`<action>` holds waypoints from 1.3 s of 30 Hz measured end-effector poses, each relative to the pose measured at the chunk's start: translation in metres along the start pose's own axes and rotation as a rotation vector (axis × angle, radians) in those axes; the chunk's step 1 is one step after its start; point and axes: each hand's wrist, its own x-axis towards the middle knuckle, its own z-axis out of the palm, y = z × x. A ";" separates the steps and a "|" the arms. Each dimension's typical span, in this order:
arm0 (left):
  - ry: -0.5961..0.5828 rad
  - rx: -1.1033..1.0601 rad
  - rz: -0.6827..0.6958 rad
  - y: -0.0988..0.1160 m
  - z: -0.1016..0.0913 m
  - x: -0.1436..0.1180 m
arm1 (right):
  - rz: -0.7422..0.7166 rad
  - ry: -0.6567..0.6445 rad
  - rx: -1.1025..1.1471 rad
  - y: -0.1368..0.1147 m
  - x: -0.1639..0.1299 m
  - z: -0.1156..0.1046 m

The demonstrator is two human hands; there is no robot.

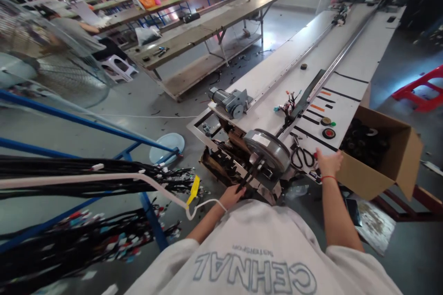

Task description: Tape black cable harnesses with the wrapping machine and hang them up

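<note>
The left hand (231, 196) grips a black cable (247, 176) running up to a grey round motor (268, 150) at the near end of a long white bench (277, 69). The right hand (328, 162) rests on the bench edge beside black scissors (302, 156), near an open cardboard box (384, 156).

Matt cardboard box (398, 166), dull metal wheel (268, 150)

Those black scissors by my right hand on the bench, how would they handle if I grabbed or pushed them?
The scissors look rigid metal, so probably stiff. Lying flat on the white bench, they would likely slide, not roll. The right hand is beside them; the blades might swing open when lifted.
</note>
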 end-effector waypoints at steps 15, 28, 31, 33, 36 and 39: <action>0.011 -0.008 -0.005 -0.003 -0.012 -0.013 | 0.189 0.015 -0.131 0.049 0.022 0.033; 0.132 -0.189 -0.013 0.008 -0.003 -0.020 | 0.161 -0.015 -0.160 0.048 0.021 0.033; 0.117 -0.188 0.029 0.012 0.001 -0.015 | 0.160 -0.009 -0.152 0.047 0.021 0.033; 0.124 -0.186 0.034 0.017 0.003 -0.010 | 0.156 -0.012 -0.148 0.047 0.021 0.032; 0.149 -0.174 0.030 0.026 0.003 -0.001 | 0.147 -0.025 -0.140 0.047 0.021 0.032; 0.164 -0.193 0.039 0.035 0.003 0.008 | 0.139 -0.020 -0.143 0.049 0.020 0.032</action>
